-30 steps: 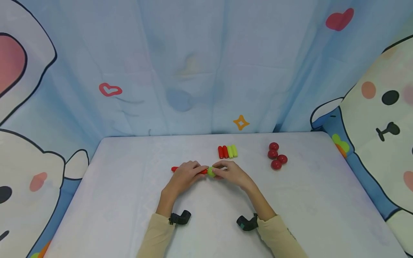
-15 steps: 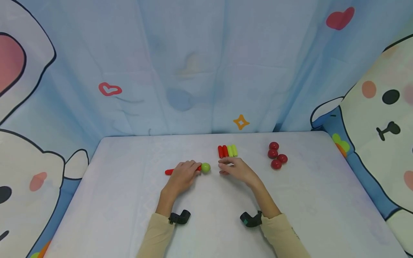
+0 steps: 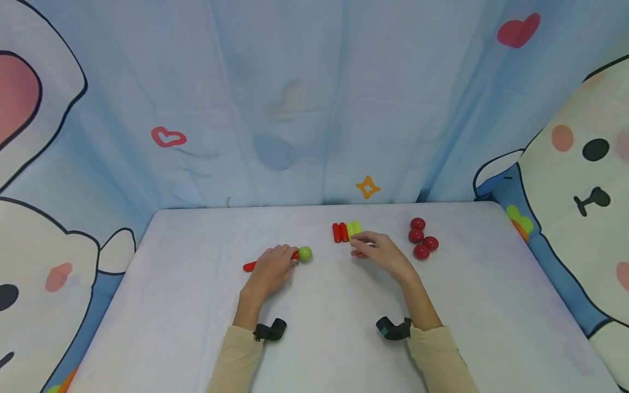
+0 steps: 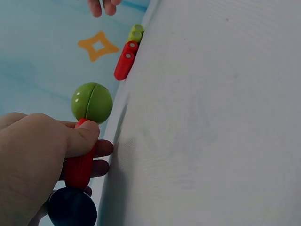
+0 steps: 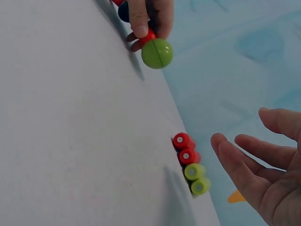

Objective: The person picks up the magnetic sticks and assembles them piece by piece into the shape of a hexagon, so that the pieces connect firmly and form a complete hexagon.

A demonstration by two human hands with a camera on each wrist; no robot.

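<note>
My left hand [image 3: 271,268] grips a red rod [image 4: 79,170] between thumb and fingers. A green ball [image 3: 304,254] sits on that rod's right end, and a dark blue ball [image 4: 73,207] on its other end. Beyond the blue ball another red rod [image 3: 249,267] sticks out left of the hand. My right hand [image 3: 382,252] hovers with loosely bent fingers, holding nothing. Its fingertips are close in front of two yellow-green rods [image 5: 196,179], partly covering them in the head view. Two short red rods [image 3: 340,233] lie beside these, side by side.
Several dark red balls [image 3: 416,236] lie in a cluster at the back right of the white-covered table [image 3: 324,338]. A light blue patterned curtain [image 3: 304,98] hangs behind the table's far edge. Both wrists carry small black cameras [image 3: 271,330].
My right hand has let go of the green ball and moved right and back toward the yellow-green rods. My left hand has shifted the joined rods and balls a little left.
</note>
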